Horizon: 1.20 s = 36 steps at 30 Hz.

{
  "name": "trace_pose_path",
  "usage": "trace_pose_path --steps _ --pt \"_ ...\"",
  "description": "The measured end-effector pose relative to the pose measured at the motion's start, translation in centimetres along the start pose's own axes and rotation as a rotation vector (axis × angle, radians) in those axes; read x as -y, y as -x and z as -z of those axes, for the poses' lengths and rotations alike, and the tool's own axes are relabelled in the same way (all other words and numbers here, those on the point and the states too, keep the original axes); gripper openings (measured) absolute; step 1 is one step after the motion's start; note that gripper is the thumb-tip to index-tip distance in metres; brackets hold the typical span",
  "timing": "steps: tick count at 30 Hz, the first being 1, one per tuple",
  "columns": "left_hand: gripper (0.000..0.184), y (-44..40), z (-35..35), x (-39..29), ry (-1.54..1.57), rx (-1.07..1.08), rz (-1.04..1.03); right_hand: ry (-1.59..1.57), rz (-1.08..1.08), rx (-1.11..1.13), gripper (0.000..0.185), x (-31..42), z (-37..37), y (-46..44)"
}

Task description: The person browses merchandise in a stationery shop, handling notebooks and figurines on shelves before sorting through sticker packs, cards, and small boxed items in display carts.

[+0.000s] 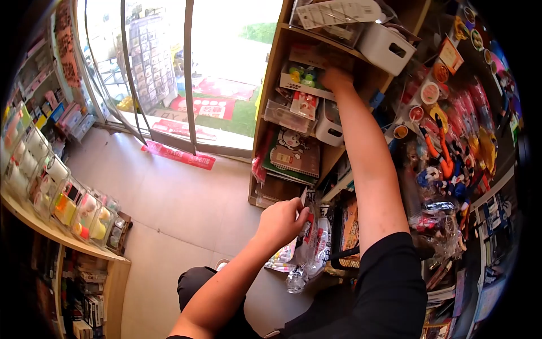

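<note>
My right hand (337,79) reaches into the upper part of the wooden shelf, at the edge of a white basket (305,88) that holds small green and yellow items (303,75). Its fingers are hidden in shadow. Lower down, my left hand (285,222) is closed, with its fingers pressed round the top of a clear plastic bag (309,243) of packaged items, which hangs below it. Notebooks (293,151) lie on the shelf between the two hands.
A white bin (387,49) stands on the upper shelf, and a smaller one (329,125) below. Hanging toys (443,152) fill the right side. Glass doors (192,73) are ahead; a display counter (84,248) is at left.
</note>
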<state>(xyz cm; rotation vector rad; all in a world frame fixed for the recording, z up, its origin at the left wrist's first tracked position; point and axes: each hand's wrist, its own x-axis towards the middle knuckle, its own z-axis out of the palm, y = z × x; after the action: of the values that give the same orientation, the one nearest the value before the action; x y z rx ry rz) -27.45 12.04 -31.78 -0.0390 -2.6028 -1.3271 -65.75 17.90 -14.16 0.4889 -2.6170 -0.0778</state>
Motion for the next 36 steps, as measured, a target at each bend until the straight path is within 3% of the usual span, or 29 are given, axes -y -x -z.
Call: trace_pose_path --steps 2,6,8,12,15,17,21,23,24,26,36 --pt "0.028 -0.2 0.3 -0.1 0.036 0.005 -0.001 0.173 -0.083 -0.002 0.061 0.7 -0.6 -0.1" --pt "0.028 -1.0 0.3 0.3 0.034 -0.002 -0.011 0.224 -0.053 -0.114 0.056 -0.6 -5.0 -3.0" --pt "0.028 -1.4 0.0 0.5 0.035 0.007 -0.007 0.227 -0.168 -0.137 0.056 -0.5 -5.8 -3.5" --pt "0.028 -1.9 -0.2 0.4 0.033 0.035 -0.016 0.154 -0.085 -0.039 0.057 0.2 -0.5 -0.4" --pt "0.028 -2.1 -0.2 0.4 0.021 0.051 -0.011 -0.086 -0.085 0.020 0.068 -1.4 -0.3 -0.7" --pt "0.028 -2.2 -0.3 0.4 0.027 0.052 -0.016 -0.360 0.096 -0.142 0.064 -2.4 -0.7 -0.9" --pt "0.028 -2.0 -0.5 0.4 0.019 0.049 -0.021 -0.624 -0.042 -0.028 0.062 -2.1 0.4 0.4" --pt "0.029 -1.8 -0.6 0.3 0.014 0.042 -0.014 -1.047 -0.079 -0.038 0.060 -1.5 0.4 1.9" --pt "0.029 -1.8 -0.6 0.3 0.010 0.043 -0.016 -1.050 -0.081 -0.041 0.060 -1.0 0.3 2.7" --pt "0.029 -1.5 -0.6 0.2 0.002 0.044 -0.018 -1.347 -0.049 -0.119 0.058 -0.4 -0.1 3.9" --pt "0.030 -0.4 -0.5 -0.3 0.006 0.033 -0.038 -1.291 0.007 -0.172 0.047 -0.2 -1.2 5.9"
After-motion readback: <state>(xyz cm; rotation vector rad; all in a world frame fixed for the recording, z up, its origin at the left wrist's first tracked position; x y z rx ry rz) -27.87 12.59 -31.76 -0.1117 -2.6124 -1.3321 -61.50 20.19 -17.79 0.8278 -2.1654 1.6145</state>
